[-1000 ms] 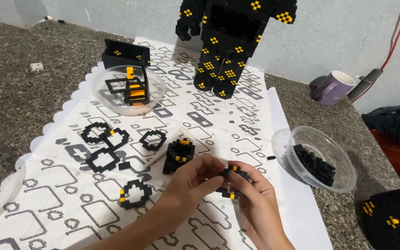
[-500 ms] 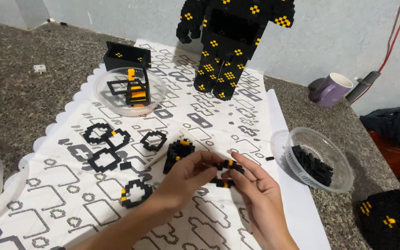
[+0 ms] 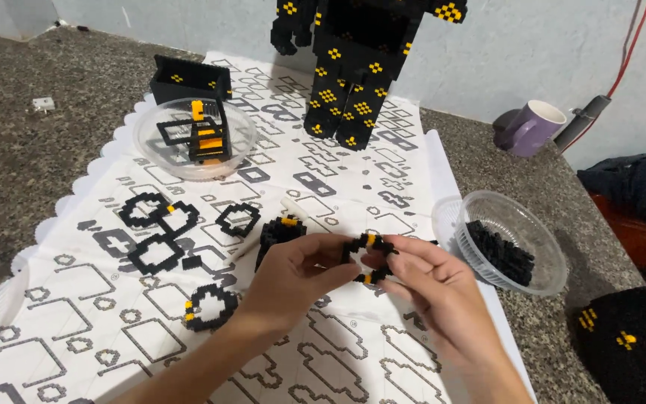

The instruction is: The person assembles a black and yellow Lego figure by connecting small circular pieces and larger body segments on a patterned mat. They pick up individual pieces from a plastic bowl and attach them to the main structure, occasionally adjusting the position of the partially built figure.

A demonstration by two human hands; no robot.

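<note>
both hands (image 3: 371, 280) pinch block ring (image 3: 368, 258); bowl (image 3: 540, 280) near

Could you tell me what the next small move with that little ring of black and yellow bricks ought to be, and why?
Probably press the small ring shut between both thumbs: the left hand and right hand pinch it from either side above the patterned sheet, and its outline looks uneven, though that is hard to tell.

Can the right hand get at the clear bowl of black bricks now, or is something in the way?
Probably yes, once freed. The bowl stands beside the right hand with only bare mat between them. But that hand and the left hand both pinch a small black ring.
</note>
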